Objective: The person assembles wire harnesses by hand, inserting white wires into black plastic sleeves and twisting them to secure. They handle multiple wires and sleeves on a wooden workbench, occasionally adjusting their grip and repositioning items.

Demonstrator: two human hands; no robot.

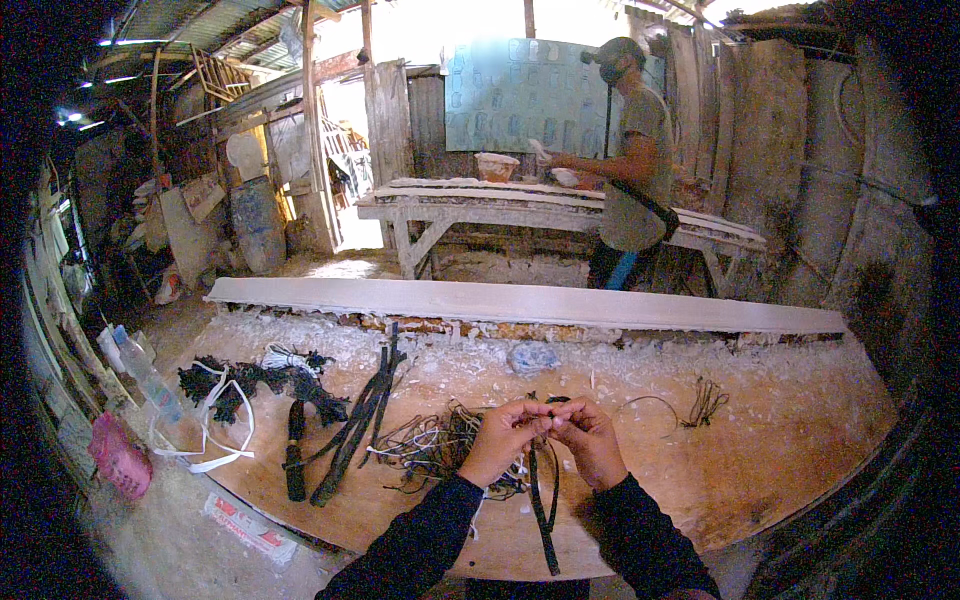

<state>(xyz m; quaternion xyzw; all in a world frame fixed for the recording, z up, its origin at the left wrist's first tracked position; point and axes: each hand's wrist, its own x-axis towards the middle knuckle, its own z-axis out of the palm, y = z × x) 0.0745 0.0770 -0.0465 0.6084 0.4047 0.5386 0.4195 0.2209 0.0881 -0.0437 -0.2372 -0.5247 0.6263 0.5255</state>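
Observation:
Over the front middle of a wooden table [760,490], my left hand [500,440] and my right hand [592,445] meet, fingertips pinched together. Both close on a black strip [545,510] whose doubled length hangs toward the table's near edge; the fingers hide its upper end. Beside and partly under my left hand lies a tangle of thin dark and pale cords [420,445]. Further left are several long black strips [365,430] and a dark stick-like object [295,450]. A small bundle of thin cords [706,402] lies to the right.
A long white-coated beam [520,300] runs along the table's far edge, white crumbs before it. Black bunched material [265,382] and a white strap [205,462] lie left, near a plastic bottle [148,372] and pink bag [120,455]. A co-worker [640,170] stands at a far bench [440,212].

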